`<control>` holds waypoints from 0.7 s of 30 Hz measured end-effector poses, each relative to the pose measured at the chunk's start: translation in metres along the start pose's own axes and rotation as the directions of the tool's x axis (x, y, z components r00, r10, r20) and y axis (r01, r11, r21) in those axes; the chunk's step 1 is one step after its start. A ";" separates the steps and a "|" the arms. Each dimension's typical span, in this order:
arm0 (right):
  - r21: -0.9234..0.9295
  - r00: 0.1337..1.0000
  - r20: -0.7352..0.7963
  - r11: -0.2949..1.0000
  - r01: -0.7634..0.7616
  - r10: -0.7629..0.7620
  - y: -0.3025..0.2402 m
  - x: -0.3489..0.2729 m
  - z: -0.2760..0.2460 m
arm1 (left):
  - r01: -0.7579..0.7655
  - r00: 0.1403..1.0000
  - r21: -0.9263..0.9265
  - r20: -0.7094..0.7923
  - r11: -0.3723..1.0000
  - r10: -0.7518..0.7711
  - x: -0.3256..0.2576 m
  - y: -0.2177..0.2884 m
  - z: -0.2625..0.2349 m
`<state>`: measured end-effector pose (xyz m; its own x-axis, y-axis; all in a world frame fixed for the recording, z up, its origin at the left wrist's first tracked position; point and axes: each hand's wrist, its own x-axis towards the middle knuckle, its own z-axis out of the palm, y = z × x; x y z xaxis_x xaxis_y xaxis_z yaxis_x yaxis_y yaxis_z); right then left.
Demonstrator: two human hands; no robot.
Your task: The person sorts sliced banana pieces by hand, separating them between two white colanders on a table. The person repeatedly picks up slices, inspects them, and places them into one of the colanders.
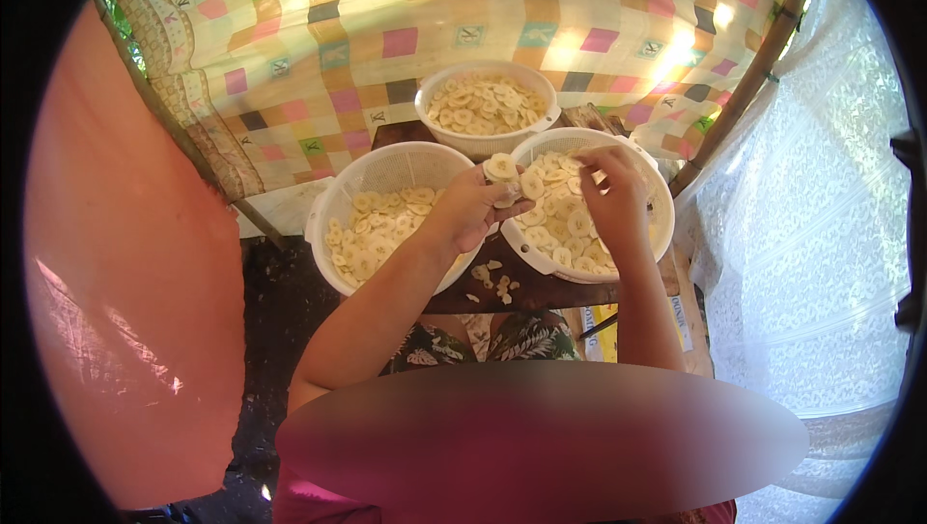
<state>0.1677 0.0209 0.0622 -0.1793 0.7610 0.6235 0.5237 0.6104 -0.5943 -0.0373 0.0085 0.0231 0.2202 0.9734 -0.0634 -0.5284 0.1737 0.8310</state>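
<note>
Several pale banana slices (pixel 501 168) are gripped in my left hand (pixel 470 206), which hovers between two white plastic baskets. The left basket (pixel 328 198) and the right basket (pixel 664 198) both hold heaps of round banana slices. Over the right basket, my right hand (pixel 615 194) points down with thumb and fingers drawn together; whether a slice is pinched in them I cannot make out. Under my left wrist, part of the left basket's slices is hidden.
A third white basket (pixel 422 99) of slices stands behind. All rest on a dark wooden table (pixel 454 300), with broken bits (pixel 504 284) near its front edge. A checkered cloth (pixel 386 2) hangs behind, an orange sheet (pixel 135 311) left, a white lace curtain (pixel 801 234) right.
</note>
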 end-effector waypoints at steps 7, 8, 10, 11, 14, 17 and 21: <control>-0.052 0.977 0.163 0.987 0.150 -0.140 -0.016 -0.022 0.016 | -0.039 0.999 0.045 0.008 0.998 0.039 -0.002 -0.002 0.006; -0.044 0.976 0.167 0.988 0.151 -0.141 -0.016 -0.021 0.016 | -0.048 0.999 0.054 0.005 0.997 0.048 -0.003 -0.003 0.006; -0.028 0.974 0.188 0.991 0.131 -0.124 -0.014 -0.021 0.015 | -0.046 0.999 0.052 -0.007 0.998 0.047 -0.004 -0.003 0.005; -0.010 0.973 0.177 0.989 0.150 -0.146 -0.013 -0.021 0.014 | -0.048 0.999 0.046 -0.008 0.998 0.049 -0.005 -0.003 0.004; 0.040 0.976 0.165 0.990 0.137 -0.142 -0.010 -0.022 0.014 | -0.045 0.999 0.052 -0.006 0.998 0.045 -0.005 -0.003 0.002; 0.072 0.988 0.121 0.993 0.091 -0.099 -0.007 -0.020 0.015 | -0.050 0.999 0.074 -0.007 0.996 0.050 -0.004 -0.005 0.002; -0.062 0.995 -0.070 0.996 0.069 -0.073 -0.002 -0.006 0.011 | -0.060 0.998 0.109 -0.012 0.992 0.061 -0.004 -0.005 0.004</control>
<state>0.1583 0.0181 0.0539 -0.1579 0.6971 0.6994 0.5609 0.6462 -0.5174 -0.0325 0.0031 0.0210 0.1778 0.9839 -0.0186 -0.4478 0.0977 0.8888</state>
